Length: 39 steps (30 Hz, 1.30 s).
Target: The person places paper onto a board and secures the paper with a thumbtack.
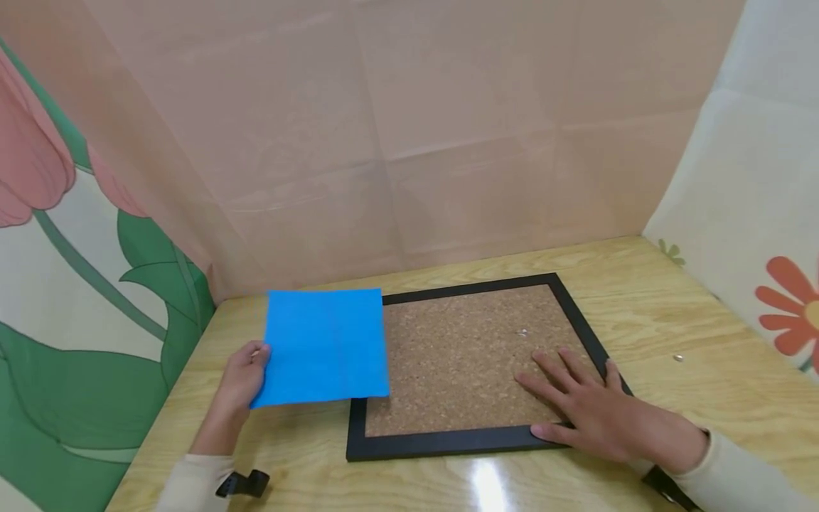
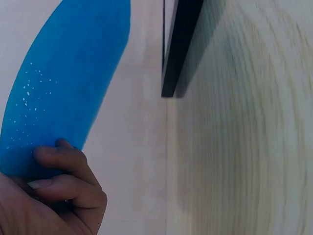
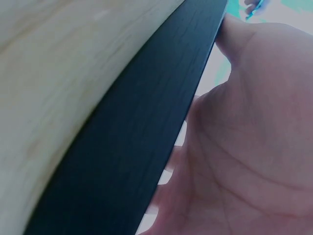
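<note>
Right hand (image 1: 591, 414) on corkboard (image 1: 461, 363); left (image 1: 246, 371) with sheet (image 1: 325, 345).

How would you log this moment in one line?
left hand: holds blue sheet; right hand: spread over corkboard; shiny item: on table

Light wood-grain table (image 1: 640, 306), creased pinkish backdrop (image 1: 461, 128), flower-printed sheets (image 1: 83, 370) either side, white glare (image 1: 488, 485)

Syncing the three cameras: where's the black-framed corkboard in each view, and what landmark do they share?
Head: black-framed corkboard lies right of centre, lower half, its lower right corner under the right hand.
Left wrist: only a piece of its black frame shows, top edge, just right of centre.
Right wrist: a frame side runs diagonally, bottom left to top.
Shared landmark: wood-grain tabletop; right half in left wrist, upper left in right wrist.
</note>
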Available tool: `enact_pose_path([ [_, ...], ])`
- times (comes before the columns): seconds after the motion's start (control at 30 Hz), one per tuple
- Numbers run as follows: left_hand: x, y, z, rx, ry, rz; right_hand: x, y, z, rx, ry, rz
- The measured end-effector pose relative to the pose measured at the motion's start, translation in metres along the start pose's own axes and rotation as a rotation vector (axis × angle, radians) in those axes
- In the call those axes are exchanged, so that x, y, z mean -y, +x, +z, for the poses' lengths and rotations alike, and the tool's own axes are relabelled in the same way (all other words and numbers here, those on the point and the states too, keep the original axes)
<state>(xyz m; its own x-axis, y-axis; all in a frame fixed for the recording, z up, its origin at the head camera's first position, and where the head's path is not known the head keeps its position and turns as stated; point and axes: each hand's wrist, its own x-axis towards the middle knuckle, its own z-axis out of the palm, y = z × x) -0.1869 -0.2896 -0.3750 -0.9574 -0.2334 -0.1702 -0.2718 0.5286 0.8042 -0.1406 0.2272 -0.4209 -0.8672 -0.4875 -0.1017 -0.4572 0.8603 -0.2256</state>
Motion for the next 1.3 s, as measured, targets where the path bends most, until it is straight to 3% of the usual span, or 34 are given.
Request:
enact_pose_path([
  [0.37, -0.004, -0.003, 0.025, 0.078, -0.142, 0.026, 0.001, 0.0, -0.002, 0.01, -0.025, 0.003],
  [0.63, -0.006, -0.002, 0.041, 0.182, -0.275, 0.014, 0.002, 0.0, -0.002, 0.013, -0.046, 0.006],
  [1.3, -0.015, -0.007, 0.075, 0.342, -0.367, 0.015, 0.003, -0.003, -0.005, 0.0, -0.022, 0.003],
])
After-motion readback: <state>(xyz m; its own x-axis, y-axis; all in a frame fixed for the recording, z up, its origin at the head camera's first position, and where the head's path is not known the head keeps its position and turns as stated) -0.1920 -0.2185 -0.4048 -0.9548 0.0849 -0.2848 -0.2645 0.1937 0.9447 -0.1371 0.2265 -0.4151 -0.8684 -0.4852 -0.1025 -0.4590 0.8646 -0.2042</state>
